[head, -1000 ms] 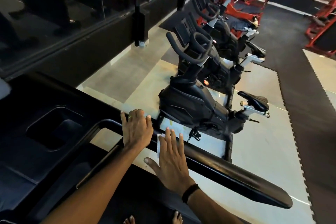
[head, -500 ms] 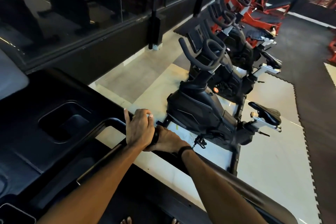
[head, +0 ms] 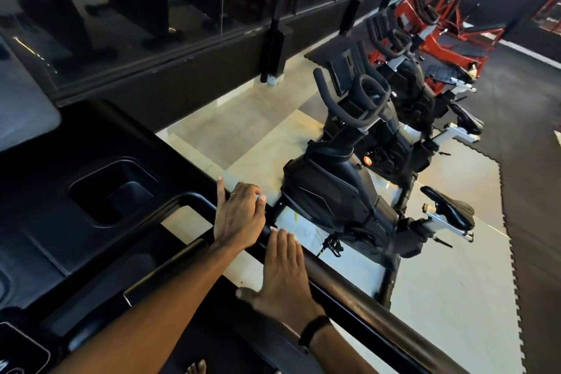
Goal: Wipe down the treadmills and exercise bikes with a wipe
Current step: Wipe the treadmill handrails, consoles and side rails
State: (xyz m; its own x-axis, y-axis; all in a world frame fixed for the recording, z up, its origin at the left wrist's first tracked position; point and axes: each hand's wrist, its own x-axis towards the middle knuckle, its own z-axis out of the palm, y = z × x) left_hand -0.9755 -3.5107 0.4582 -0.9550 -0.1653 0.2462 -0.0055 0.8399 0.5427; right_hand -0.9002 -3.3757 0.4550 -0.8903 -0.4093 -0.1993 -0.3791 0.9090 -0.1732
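I stand on a black treadmill; its console (head: pixel 91 191) fills the left and its right handrail (head: pixel 364 300) runs down to the lower right. My left hand (head: pixel 239 215) holds the rail near its bend, with the fingers curled over the far side. Just below it, my right hand (head: pixel 285 264) lies flat on the rail with straight fingers. The wipe is hidden under that palm. A black exercise bike (head: pixel 334 191) stands beyond the rail.
A second black bike (head: pixel 409 100) stands behind the first, with red weight machines (head: pixel 440 24) further back. A dark glass wall (head: pixel 121 24) runs along the left. Pale floor tiles lie under the bikes, and dark rubber flooring (head: pixel 531 161) lies to the right.
My right hand slid up the rail against my left hand, then came back down and lies flat again. My left hand stayed at the rail's bend.
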